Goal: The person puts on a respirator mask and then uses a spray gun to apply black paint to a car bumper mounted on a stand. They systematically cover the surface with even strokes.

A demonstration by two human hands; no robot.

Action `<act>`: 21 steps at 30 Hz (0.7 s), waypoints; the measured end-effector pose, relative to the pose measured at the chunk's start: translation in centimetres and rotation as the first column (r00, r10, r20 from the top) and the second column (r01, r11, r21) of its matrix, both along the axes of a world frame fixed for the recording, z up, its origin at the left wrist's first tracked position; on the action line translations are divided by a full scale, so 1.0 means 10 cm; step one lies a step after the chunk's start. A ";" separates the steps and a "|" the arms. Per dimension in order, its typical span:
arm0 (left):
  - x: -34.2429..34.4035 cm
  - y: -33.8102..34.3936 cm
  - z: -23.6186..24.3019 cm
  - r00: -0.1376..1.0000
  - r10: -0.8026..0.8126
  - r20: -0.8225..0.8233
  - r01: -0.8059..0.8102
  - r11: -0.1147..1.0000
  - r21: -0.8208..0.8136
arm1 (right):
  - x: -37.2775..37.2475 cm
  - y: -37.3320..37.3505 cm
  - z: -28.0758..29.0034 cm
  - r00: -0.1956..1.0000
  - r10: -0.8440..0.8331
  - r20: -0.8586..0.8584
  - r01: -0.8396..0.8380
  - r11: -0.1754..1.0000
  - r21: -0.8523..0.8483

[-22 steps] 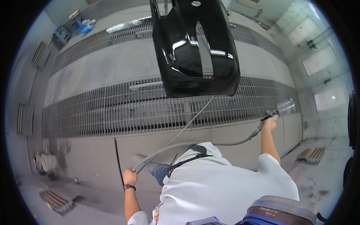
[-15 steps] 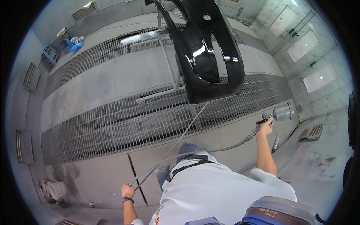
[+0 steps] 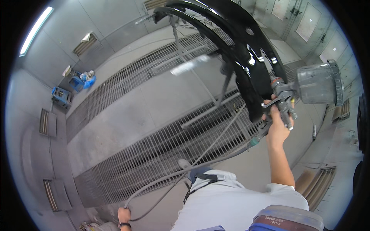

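Head view shows, as the largest thing, the floor grating (image 3: pixel 154 158), which slants across the room more steeply than half a second ago, so the camera has turned. Above it, a glossy black bumper-like part (image 3: pixel 239 27) stands in the upper right, and its lower end now lies partly behind the spray gun (image 3: pixel 284 96). Earlier the gun was to the right of this part, with a gap between; now it is raised and looks much bigger, its clear cup (image 3: pixel 316 82) tilted on the side. I judge that the gun is now better placed for work on the part, but I cannot tell if they touch, and no mist is visible. The grey hose (image 3: pixel 173 174) curves back toward the left. The right hand (image 3: pixel 278 129) is closed around the gun's handle. The left hand (image 3: pixel 124 215), lower in view than before, is curled on the hose; how tightly, I cannot tell.
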State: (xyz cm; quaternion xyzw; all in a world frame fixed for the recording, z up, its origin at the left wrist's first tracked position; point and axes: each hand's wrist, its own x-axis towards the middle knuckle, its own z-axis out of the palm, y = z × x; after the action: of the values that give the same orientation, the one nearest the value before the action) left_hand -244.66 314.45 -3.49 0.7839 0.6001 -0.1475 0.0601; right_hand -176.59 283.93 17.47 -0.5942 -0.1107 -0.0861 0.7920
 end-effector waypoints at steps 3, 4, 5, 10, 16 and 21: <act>0.03 0.74 1.01 0.934 -0.333 -0.129 0.334 0.942 -0.014 | -0.04 1.01 0.20 0.981 0.195 0.015 -0.195 0.981 0.019; 0.04 0.96 1.26 0.995 0.096 0.012 -0.096 0.994 0.042 | -0.12 1.34 0.23 0.965 0.261 0.038 -0.262 0.965 0.026; 0.08 1.18 1.52 0.891 0.410 0.194 -0.421 0.907 0.017 | -0.16 1.62 0.29 0.949 0.313 0.032 -0.314 0.948 0.054; 0.23 2.50 2.29 0.795 0.374 0.478 -0.540 0.795 0.277 | -0.42 2.65 0.56 0.871 0.491 0.028 -0.486 0.849 0.207; 0.00 4.66 2.16 0.840 0.072 0.538 -0.430 0.693 0.579 | -0.68 3.85 0.44 0.891 0.451 -0.056 -0.393 0.826 0.405; 0.60 6.89 1.62 0.863 -0.244 0.442 -0.109 0.764 0.636 | -0.65 4.80 0.39 0.971 0.241 -0.006 -0.235 0.952 0.196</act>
State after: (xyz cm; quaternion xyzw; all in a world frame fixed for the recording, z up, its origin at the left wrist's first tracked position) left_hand -238.63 383.36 12.69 0.7888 0.5475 0.2721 -0.0636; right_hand -183.10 331.92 21.37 -0.4976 -0.1606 0.0085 0.8524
